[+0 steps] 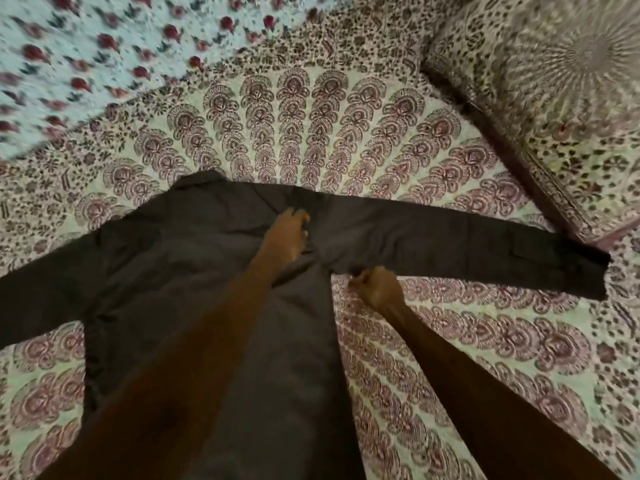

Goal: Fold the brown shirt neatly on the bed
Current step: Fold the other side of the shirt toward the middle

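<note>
Left hand (287, 237) and right hand (375, 291) pinch brown shirt (173, 271) fabric; its sleeve (467, 251) extends rightward from them, body lies leftward.

Shirt (194, 271) plain dark brown; bed sheet (346, 126) pale green-cream, printed with maroon feather-shaped motifs fanning in rings, edged by small dark sprigs; pillow (554, 81) same pale ground, dark radiating medallion and leaf speckle; far cloth (86, 46) pale blue-white, scattered red buds, dark leaves.

bare bedsheet (450, 358) right, pillow (554, 98) far right
</note>
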